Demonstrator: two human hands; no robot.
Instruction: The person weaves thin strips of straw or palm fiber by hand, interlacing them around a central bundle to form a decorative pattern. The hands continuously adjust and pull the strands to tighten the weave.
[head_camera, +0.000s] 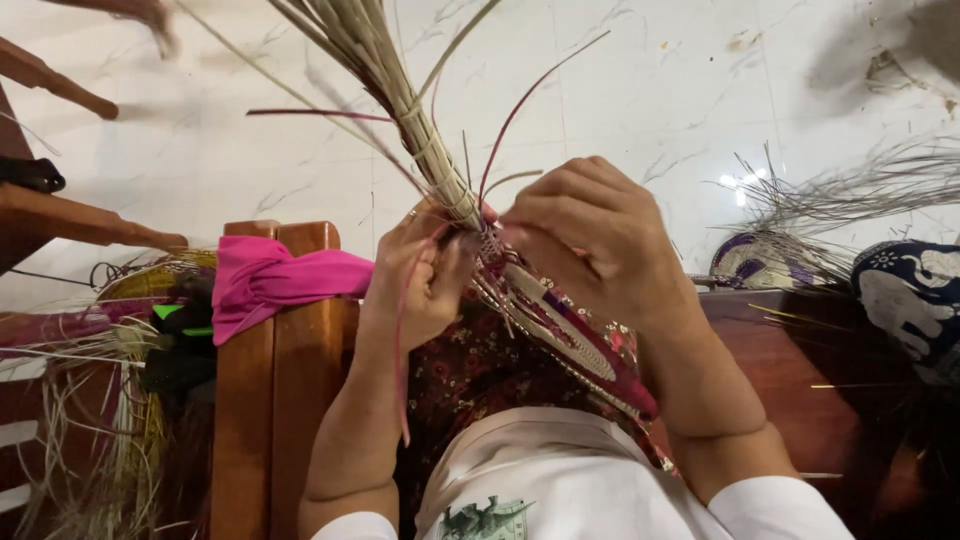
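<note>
A bundle of pale straw stalks (400, 90) rises away from me and narrows into a woven band (565, 335) of cream and magenta that runs down toward my lap. My left hand (415, 280) pinches a thin magenta strand (400, 360) at the point where the weave begins; a ring shows on one finger. My right hand (590, 240) closes over the same spot from the right, fingers curled on the stalks and the band's top. Loose magenta strands (520, 110) arc up out of the bundle.
A pink cloth (270, 280) is tied round a wooden post (275, 400) at my left. A straw basket with loose fibres (120, 400) sits further left. Grey fibres (850, 190) and woven pieces (765, 262) lie right, on white tiles (650, 90).
</note>
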